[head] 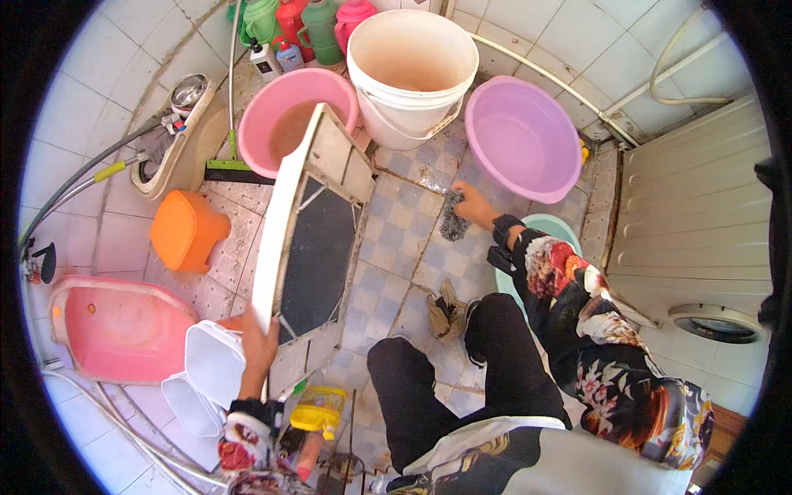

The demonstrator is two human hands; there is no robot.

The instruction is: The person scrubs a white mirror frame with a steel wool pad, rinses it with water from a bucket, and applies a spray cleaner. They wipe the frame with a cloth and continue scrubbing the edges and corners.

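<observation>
My left hand [257,346] grips the lower end of a white frame-like panel [267,260] with a dark flat centre [318,253]. The panel stands tilted on its edge, its far end in front of a pink basin [257,139] of murky water. In my right hand [476,206] is a grey scouring pad [453,224], probably steel wool. That hand hangs over the tiled floor [387,226], to the right of the panel and apart from it. A lilac basin [526,139] lies just beyond my right hand, and a mint basin [502,291] is partly hidden beneath my right forearm.
A white bucket [405,117] stands at the back near several thermos flasks [322,37]. On the left are an orange stool [185,229], a squeegee [235,170] and a pink baby bath [124,334]. A yellow bottle [317,408] lies near my left forearm. A washing machine [687,185] borders the right.
</observation>
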